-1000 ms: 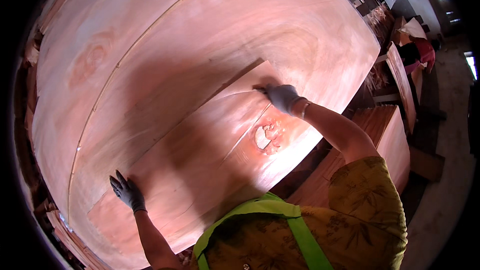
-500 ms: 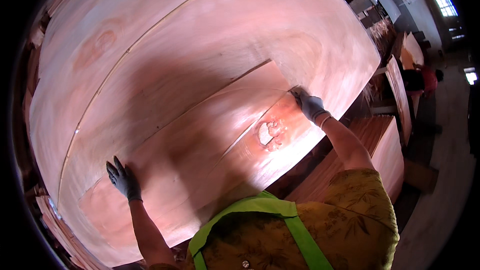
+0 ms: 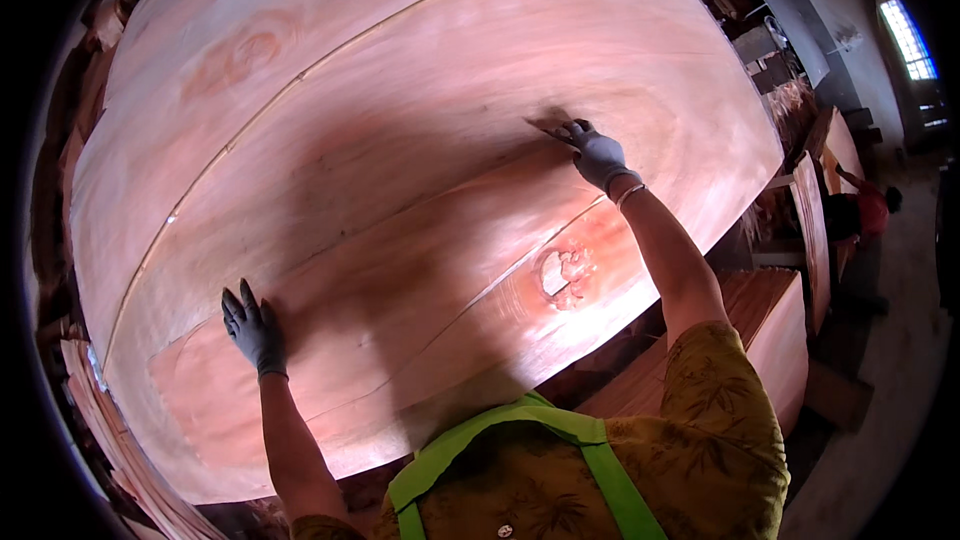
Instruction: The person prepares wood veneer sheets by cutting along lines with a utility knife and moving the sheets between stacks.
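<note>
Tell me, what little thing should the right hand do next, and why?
Probably slide the right hand toward the body and gently press the long split in the wood veneer together: its edges seem apart beside the ragged hole, and the right hand is just beyond its far end, while the left hand lies spread on the wood.

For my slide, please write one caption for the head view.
Gray-gloved left hand and right hand, set wide apart over a pinkish wood sheet with a ragged pale patch.

The left hand (image 3: pixel 254 330) and right hand (image 3: pixel 597 154) are covered by dark-tipped grey gloves (image 3: pixel 262 352); a pale bangle (image 3: pixel 630 194) is worn. A mustard-brown, leaf-printed shirt (image 3: pixel 720 385) is crossed by bright green straps (image 3: pixel 622 490).
</note>
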{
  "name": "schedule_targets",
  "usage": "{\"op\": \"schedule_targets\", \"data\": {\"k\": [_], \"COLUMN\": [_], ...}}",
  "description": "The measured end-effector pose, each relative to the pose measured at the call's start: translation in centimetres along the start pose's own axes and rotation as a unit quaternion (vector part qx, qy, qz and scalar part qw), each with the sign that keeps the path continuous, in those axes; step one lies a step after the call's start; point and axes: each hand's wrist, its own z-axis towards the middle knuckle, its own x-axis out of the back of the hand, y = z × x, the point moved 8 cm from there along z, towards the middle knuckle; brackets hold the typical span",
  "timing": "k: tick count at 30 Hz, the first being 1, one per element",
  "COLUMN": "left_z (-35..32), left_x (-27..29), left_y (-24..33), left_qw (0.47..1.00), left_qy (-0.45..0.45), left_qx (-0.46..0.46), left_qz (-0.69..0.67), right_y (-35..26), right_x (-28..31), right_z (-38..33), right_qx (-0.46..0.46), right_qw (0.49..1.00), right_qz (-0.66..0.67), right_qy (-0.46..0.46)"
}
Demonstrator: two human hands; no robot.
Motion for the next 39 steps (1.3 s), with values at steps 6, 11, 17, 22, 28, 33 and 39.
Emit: {"op": "schedule_targets", "data": {"k": [6, 11, 17, 22, 28, 33, 39], "left_z": [-0.3, -0.3, 0.0, -0.8, -1.4, -1.3, -1.4], "left_x": [0.2, -0.3, 1.6, 1.6, 2.5, 2.9, 1.5], "left_y": [0.1, -0.1, 0.6, -0.1, -0.7, -0.6, -1.3], "left_qw": [1.0, 1.0, 0.999, 0.997, 0.997, 0.993, 0.992], "left_qy": [0.0, -0.012, 0.019, 0.047, 0.055, 0.078, 0.09], "left_qx": [0.0, 0.011, 0.015, 0.048, 0.049, 0.044, 0.038], "left_qz": [0.003, 0.005, -0.037, -0.025, -0.024, -0.071, -0.077], "right_y": [-0.2, -2.2, -7.9, -12.4, -16.0, -17.8, -18.3], "right_x": [-1.2, 5.2, 13.4, 9.1, -1.2, -0.1, -6.1], "right_z": [0.2, -2.6, -13.4, -27.4, -43.3, -34.5, -30.5], "right_qx": [0.056, 0.024, 0.05, 0.006, -0.04, -0.088, 0.032], "right_qw": [0.996, 0.984, 0.952, 0.954, 0.944, 0.991, 0.997], "right_qz": [-0.067, -0.02, 0.127, 0.279, 0.078, 0.081, -0.056], "right_qy": [0.009, 0.177, 0.274, 0.108, -0.319, -0.068, -0.037]}}
